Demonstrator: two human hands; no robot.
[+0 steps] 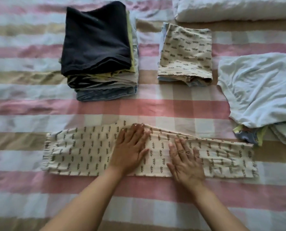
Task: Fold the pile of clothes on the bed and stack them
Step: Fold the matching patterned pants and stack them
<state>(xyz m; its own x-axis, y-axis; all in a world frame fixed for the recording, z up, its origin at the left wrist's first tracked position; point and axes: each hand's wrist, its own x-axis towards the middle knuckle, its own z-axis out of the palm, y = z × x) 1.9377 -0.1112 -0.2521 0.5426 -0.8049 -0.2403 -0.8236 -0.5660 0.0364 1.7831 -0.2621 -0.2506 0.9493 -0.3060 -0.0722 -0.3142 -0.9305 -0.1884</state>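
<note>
Cream patterned trousers lie flat across the bed, folded lengthwise, with the elastic waistband at the left. My left hand and my right hand press palm-down on their middle, fingers spread, holding nothing. A tall stack of folded clothes, with a dark garment on top, stands at the back left. A smaller folded cream patterned piece lies at the back centre on a pale blue one. An unfolded pale blue garment lies crumpled at the right over other clothes.
The bed cover is checked in pink, white and tan. A white pillow lies at the back right. A yellow and blue-grey cloth pokes out under the pale blue garment.
</note>
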